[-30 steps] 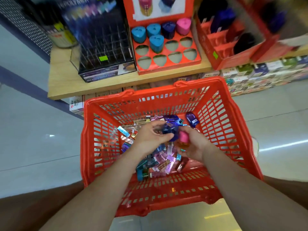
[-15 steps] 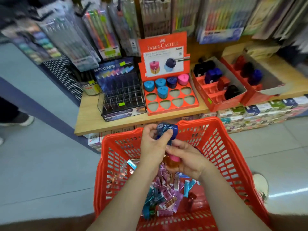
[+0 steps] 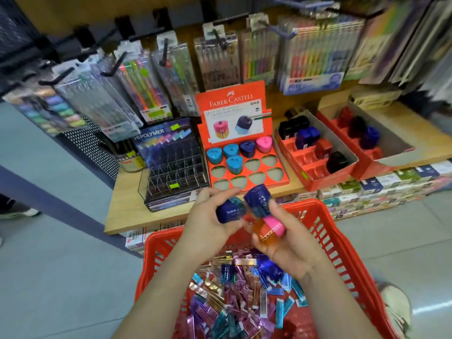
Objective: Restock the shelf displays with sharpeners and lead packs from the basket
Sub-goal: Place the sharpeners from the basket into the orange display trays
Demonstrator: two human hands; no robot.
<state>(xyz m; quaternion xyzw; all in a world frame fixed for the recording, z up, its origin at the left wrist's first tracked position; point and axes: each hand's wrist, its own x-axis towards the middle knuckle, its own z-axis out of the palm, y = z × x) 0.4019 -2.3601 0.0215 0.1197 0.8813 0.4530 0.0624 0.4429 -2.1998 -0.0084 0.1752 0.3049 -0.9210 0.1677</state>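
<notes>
My left hand (image 3: 210, 223) grips a dark blue sharpener (image 3: 230, 211) above the red basket (image 3: 342, 243). My right hand (image 3: 288, 243) holds two sharpeners together: a blue one (image 3: 258, 200) on top and a pink-and-orange one (image 3: 270, 228) below. The basket holds several shiny lead packs (image 3: 242, 304) in purple, teal and gold. On the wooden shelf (image 3: 127, 204) stands a red Faber-Castell sharpener display (image 3: 244, 165) with several sharpeners in its back rows and vacant heart-shaped slots in front. A clear Hi-Polymer lead rack (image 3: 171, 167) stands left of it.
Two more red trays with dark sharpeners (image 3: 315, 155) sit to the right on the shelf. Pen packs (image 3: 220, 59) hang on hooks behind. Boxed stock (image 3: 381, 189) is stacked under the shelf. Someone's shoe (image 3: 14, 211) shows at the left edge.
Both hands rose out of the basket toward the shelf. The two blue sharpeners, held close together before, are now apart, one in each hand. The view tilted up to the displays.
</notes>
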